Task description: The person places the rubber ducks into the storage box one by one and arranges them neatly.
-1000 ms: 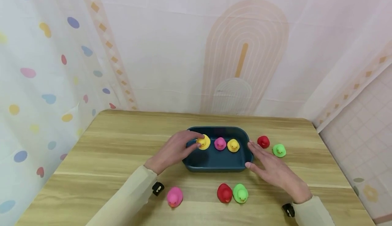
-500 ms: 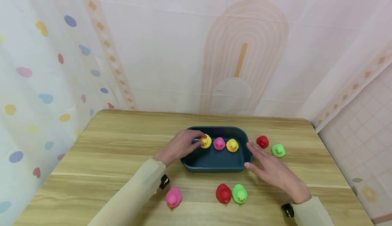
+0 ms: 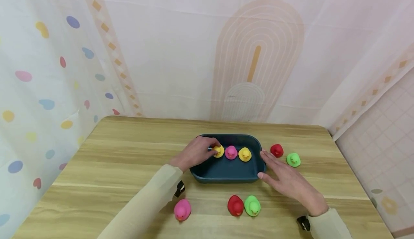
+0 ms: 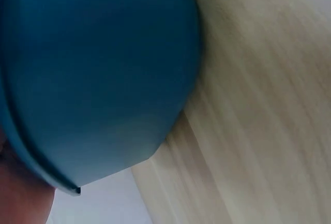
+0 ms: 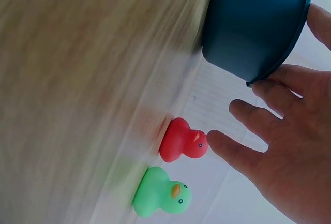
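Observation:
In the head view, my left hand (image 3: 196,153) reaches over the left rim of a dark blue tray (image 3: 226,174) and pinches a yellow rubber duck (image 3: 220,151) between thumb and fingers. Right of that duck, a pink rubber duck (image 3: 231,153) and a second yellow duck (image 3: 244,155) sit in the tray in a row. My right hand (image 3: 288,179) is spread, its fingers touching the tray's right rim; the right wrist view shows the same hand (image 5: 295,131) against the tray wall (image 5: 253,22). The left wrist view mostly holds the tray's outer wall (image 4: 98,79).
Outside the tray, a red duck (image 3: 276,150) and a green duck (image 3: 293,160) stand to its right. In front are another red duck (image 3: 235,206), another green duck (image 3: 252,206) and a pink duck (image 3: 182,210), near my left sleeve. Patterned curtains (image 3: 174,59) hang behind the wooden table (image 3: 129,142).
My left hand has moved right with the yellow duck, bringing it closer to the pink duck in the tray. My right hand stays at the right rim.

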Demonstrator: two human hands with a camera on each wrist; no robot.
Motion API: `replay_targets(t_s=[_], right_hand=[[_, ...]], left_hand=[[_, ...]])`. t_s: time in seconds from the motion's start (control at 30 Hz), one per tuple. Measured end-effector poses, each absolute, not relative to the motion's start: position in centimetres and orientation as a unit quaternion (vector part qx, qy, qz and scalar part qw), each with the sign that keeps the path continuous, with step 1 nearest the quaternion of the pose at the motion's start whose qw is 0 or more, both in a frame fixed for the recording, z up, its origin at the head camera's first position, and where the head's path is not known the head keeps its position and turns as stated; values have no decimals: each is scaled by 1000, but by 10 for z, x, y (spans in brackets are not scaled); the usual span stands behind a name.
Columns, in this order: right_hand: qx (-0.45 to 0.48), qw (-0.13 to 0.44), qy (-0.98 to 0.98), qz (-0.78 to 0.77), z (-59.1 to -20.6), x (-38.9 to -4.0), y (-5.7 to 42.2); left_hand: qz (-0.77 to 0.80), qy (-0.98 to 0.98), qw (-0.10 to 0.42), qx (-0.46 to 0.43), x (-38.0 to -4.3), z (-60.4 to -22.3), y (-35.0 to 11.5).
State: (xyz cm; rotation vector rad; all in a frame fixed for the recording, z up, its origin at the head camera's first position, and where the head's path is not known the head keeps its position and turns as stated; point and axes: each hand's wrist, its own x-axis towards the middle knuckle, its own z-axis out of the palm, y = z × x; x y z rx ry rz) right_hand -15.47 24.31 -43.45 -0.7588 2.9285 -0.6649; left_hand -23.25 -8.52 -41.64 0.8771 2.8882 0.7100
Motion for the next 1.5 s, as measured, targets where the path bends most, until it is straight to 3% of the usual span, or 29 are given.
replay_targets(t_s=[1.07,1.5], right_hand=[[-247,24,946,-207,-438,-151,239],[-251,16,946,-207,-433,-154,243]], left_hand=[[216,942,29,257,-228,-433,-78],[239,921,-27,306,-216,-414,-86]])
